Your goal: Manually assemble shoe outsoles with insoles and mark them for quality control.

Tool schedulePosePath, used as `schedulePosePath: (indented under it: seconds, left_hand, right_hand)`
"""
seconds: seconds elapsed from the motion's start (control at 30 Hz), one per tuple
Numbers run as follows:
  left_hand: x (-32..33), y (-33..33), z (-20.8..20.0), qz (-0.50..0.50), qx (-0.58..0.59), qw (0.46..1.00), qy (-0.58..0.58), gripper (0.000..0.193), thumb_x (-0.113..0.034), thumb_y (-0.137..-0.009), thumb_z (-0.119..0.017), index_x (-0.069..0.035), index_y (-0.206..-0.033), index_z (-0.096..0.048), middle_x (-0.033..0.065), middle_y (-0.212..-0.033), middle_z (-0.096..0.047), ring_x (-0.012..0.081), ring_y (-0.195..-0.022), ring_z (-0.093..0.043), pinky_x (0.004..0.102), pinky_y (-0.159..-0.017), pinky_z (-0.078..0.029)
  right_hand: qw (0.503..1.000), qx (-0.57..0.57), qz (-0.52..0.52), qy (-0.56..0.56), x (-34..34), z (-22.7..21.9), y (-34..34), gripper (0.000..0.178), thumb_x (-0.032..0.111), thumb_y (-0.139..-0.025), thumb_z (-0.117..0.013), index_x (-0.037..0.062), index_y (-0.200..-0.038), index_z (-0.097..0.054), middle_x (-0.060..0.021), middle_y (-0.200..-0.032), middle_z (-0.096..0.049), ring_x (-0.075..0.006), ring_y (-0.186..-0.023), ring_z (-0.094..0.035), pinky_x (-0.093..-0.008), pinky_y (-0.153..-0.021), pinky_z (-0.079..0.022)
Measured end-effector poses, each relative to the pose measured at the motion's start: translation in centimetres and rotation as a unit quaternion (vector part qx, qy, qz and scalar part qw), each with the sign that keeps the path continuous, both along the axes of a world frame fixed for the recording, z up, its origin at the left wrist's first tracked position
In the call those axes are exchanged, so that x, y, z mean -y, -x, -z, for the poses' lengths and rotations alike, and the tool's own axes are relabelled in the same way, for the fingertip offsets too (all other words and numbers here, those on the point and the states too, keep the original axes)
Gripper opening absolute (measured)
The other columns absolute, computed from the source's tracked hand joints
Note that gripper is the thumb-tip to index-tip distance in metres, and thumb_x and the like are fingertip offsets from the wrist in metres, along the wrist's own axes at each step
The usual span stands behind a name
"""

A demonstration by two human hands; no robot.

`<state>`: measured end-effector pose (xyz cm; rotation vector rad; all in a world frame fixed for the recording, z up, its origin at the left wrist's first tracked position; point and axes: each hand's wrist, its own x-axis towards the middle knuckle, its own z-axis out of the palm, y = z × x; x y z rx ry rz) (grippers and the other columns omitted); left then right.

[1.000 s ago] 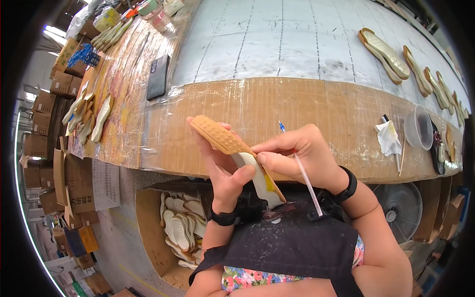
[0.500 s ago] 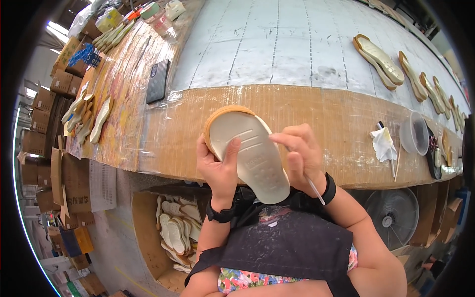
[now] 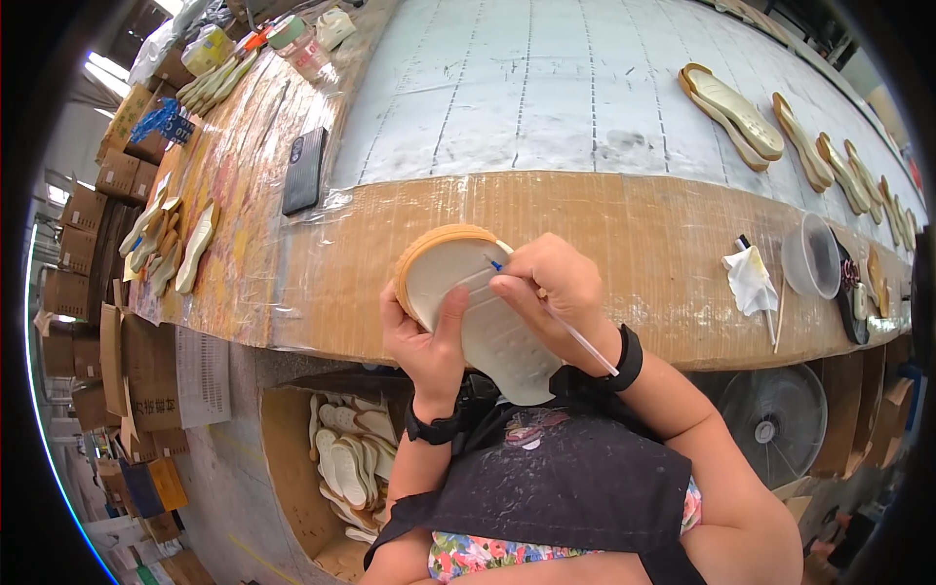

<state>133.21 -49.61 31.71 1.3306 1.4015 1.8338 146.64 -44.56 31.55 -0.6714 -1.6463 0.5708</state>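
A cream shoe sole with a tan rim at its heel is tilted up before me, its inner face toward me. My left hand grips it by the left edge, thumb lying on the inner face. Between the fingers of my right hand is a thin white stick with a blue tip. That tip is at the sole's surface, near the heel grooves; whether it touches, I cannot tell. The sole's right side is partly hidden behind my right hand.
Several finished-looking soles line the pale table at right. A phone and loose soles lie left. A clear tub and crumpled tissue rest right. Below are a carton of soles and a fan.
My right hand has moved left and up over the sole, and the stick's blue tip now shows near the heel. The sole has shifted slightly down and left in my left hand.
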Motion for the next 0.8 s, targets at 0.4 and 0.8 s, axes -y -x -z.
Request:
schedulePosePath:
  seconds: [0.4,0.8]
  left_hand:
    - [-1.7,1.3,1.5,-0.004,0.23,0.956,0.181,0.047,-0.033,-0.083,-0.057,0.004,-0.109,-0.044,0.0175,-0.091,-0.057,0.0281,-0.074,-0.059,0.0378,-0.062,-0.052]
    - [-3.4,-2.5,2.6,0.258,0.163,0.945,0.115,0.056,-0.047,-0.089,-0.033,-0.007,-0.128,-0.038,0.0142,-0.127,-0.042,0.0291,-0.115,-0.038,0.0426,-0.093,-0.03]
  right_hand:
    - [0.955,-0.046,-0.094,0.278,3.4,6.2,-6.9,0.025,0.008,-0.08,-0.055,0.0066,-0.105,-0.054,-0.0097,-0.096,-0.061,-0.0209,-0.085,-0.059,-0.0291,-0.072,-0.047]
    - [0.809,-0.267,-0.129,0.508,6.2,4.6,-13.4,0.033,0.026,-0.081,-0.059,-0.0011,-0.1,-0.056,-0.0046,-0.088,-0.06,-0.01,-0.074,-0.054,-0.0252,-0.067,-0.045]
